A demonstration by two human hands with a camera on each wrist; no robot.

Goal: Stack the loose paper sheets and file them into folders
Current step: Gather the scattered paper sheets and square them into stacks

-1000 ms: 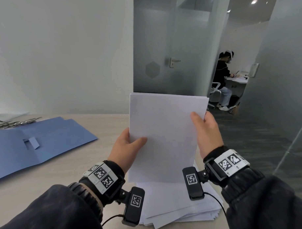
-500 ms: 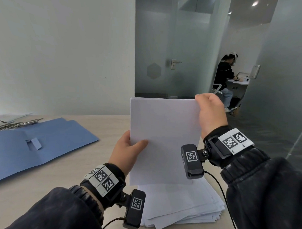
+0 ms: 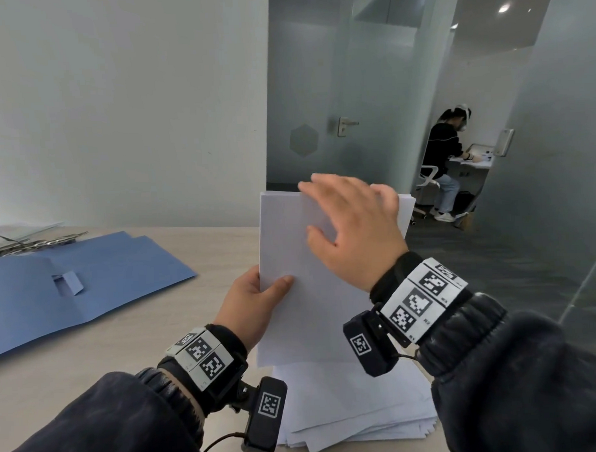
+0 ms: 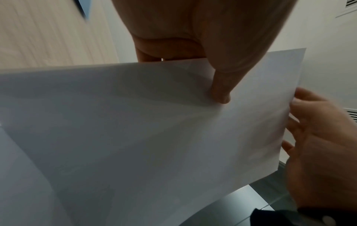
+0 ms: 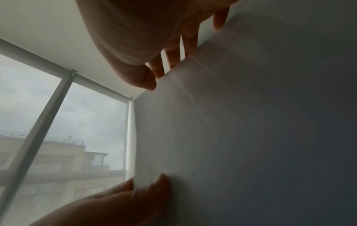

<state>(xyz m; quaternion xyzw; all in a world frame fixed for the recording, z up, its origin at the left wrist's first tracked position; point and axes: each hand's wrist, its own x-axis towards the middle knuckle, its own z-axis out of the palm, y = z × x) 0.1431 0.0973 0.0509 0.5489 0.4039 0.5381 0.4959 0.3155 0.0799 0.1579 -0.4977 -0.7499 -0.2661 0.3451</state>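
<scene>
I hold a sheaf of white sheets (image 3: 303, 313) upright above the table. My left hand (image 3: 258, 298) pinches its left edge, thumb on the front, fingers behind; the left wrist view shows the thumb on the sheets (image 4: 135, 137). My right hand (image 3: 354, 230) lies flat with straight, spread fingers over the sheaf's top edge, and its fingertips (image 5: 173, 59) reach over that edge of the paper (image 5: 241, 130). Below the sheaf, a fanned pile of loose sheets (image 3: 357, 413) lies on the table. An open blue folder (image 3: 79, 277) lies at the left.
The light wooden table (image 3: 75, 375) ends just right of the pile. Metal binder clips (image 3: 30, 243) lie behind the folder at the far left. A glass partition and door (image 3: 319, 100) stand behind. A person sits at a desk (image 3: 446, 159) in the far room.
My right hand slid up the sheaf's right edge to the top corner, let go, and now lies flat over the top edge. The left hand kept its grip.
</scene>
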